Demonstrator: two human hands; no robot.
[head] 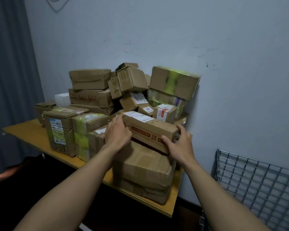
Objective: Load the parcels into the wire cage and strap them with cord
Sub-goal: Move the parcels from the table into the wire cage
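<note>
Cardboard parcels [90, 79] were heaped on a wooden desk [28, 132] pushed against a pale blue-grey wall [223, 39]. Both hands were on one long box [150, 129], printed in red along its front and bearing a white label on top. It lay tilted on a bigger brown parcel [143, 172] at the desk's near right corner.

The left hand [118, 132] gripped the box's left end, at nine o'clock from it, with the fingers curled over the top edge. The right hand [178, 142] held the other end at three o'clock, its thumb laid along the front face and its fingers wrapped round the corner.

At twelve o'clock from the held box the pile rose highest. A box banded with yellow-green tape [173, 82] sat at one o'clock, touching the wall. At ten o'clock a small white box [62, 99] stood behind a squat parcel with a blue-and-white label [58, 130].

The wire cage [257, 184] stood off the desk at four o'clock, near the wall, only its grey mesh panel showing. A dark blue curtain [10, 80] hung at nine o'clock, beyond the desk's far end.
</note>
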